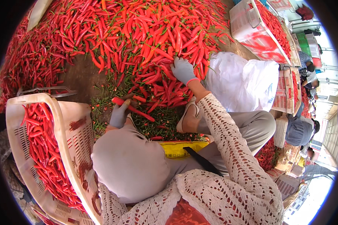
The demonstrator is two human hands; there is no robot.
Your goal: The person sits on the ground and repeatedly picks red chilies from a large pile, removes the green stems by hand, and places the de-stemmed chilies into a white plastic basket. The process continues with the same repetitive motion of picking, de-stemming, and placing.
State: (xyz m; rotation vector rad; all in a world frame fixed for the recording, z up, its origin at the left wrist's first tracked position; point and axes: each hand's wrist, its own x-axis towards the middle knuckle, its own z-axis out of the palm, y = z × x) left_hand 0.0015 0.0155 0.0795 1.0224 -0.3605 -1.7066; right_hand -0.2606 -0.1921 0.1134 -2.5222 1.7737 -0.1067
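My left hand [120, 112], in a grey glove with dark stained fingertips, holds red chili peppers [133, 109] above a litter of green stems [169, 123]; one long pepper crosses the fingers, and another orange-red one shows at the fingertips. Up and to the right, my right hand [183, 69], gloved in grey with a red cuff, reaches onto the large pile of red chilies [157, 31]. Its fingertips touch the stem end of a pepper; whether they grip it is unclear. Both hands are in front of my bent knees.
A plastic crate [59, 123] partly filled with chilies stands at my left. White sacking [242, 81] lies right of the pile, below a full crate [259, 31]. Yellow packaging [183, 149] lies between my legs. Other people [300, 130] and more crates are at the far right.
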